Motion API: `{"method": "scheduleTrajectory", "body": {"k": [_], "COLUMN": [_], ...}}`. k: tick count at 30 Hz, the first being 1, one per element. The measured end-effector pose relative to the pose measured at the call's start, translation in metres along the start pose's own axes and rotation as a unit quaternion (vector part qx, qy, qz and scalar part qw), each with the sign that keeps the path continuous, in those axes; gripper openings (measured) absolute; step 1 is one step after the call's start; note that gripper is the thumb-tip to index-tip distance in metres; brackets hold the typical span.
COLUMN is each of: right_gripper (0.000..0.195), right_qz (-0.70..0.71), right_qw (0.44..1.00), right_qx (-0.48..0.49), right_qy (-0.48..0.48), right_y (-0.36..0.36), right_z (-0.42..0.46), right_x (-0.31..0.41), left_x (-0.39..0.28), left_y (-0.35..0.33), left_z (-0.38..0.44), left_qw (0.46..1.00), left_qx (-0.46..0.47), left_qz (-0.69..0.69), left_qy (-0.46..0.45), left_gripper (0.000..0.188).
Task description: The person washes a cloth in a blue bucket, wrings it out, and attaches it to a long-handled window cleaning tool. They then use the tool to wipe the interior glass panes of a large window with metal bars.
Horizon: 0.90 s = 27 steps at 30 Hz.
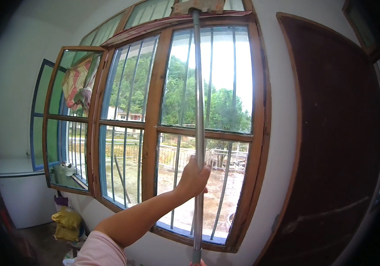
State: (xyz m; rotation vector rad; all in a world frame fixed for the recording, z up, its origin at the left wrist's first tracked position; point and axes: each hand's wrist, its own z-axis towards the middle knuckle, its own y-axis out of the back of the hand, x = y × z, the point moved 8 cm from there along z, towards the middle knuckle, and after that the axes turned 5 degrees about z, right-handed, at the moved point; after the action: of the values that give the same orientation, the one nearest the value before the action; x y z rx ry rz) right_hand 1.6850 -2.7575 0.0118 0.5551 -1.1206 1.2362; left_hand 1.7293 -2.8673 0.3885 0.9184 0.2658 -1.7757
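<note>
My left hand (194, 178) is wrapped around a long metal pole (199, 99), about level with the lower panes of a wooden-framed window (151, 116). Only the fingertips of my right hand (200, 263) show at the bottom edge, around the pole's grey lower grip (196, 255). The pole stands nearly upright in front of the window. At its top, a flat mop head covered by a brownish cloth (198, 6) lies against the upper window area. Just below the cloth, a reddish fabric strip (176, 20) runs along the frame's crossbar.
One window casement (68, 119) swings into the room at left. A white chest freezer (24, 193) stands in the corner, near a yellow bag (67, 222) on the floor. Metal bars (211, 76) cross the window outside. A dark brown door (336, 133) is at right.
</note>
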Motion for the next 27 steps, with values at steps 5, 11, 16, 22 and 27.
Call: {"method": "scheduleTrajectory", "body": {"k": [5,11,16,22,27], "right_gripper": [0.044,0.03,0.029,0.037,0.032], "right_qz": [-0.053,-0.022,-0.033,-0.045,-0.2], "right_qw": [0.998,0.998,0.998,0.997,0.976], "right_qx": [-0.012,0.063,0.061,-0.015,-0.059], "right_qy": [0.027,-0.015,-0.003,0.057,0.061], "right_y": [-0.001,-0.047,-0.047,-0.008,0.033], "right_z": [0.011,0.103,0.113,0.055,-0.004], "right_x": [0.005,0.119,0.129,0.046,-0.097], "left_x": [0.009,-0.056,-0.077,0.016,0.053], "left_y": [0.007,0.078,0.068,0.029,0.008], "left_z": [0.012,0.13,0.12,0.044,-0.032], "left_qw": [0.999,0.905,0.978,0.989,0.998], "left_qx": [-0.017,-0.227,-0.109,-0.081,-0.062], "left_qz": [0.027,0.311,0.174,0.126,0.015], "left_qy": [0.011,-0.181,-0.046,-0.01,0.026], "left_gripper": [0.068,0.059,0.056,0.054,0.038]}}
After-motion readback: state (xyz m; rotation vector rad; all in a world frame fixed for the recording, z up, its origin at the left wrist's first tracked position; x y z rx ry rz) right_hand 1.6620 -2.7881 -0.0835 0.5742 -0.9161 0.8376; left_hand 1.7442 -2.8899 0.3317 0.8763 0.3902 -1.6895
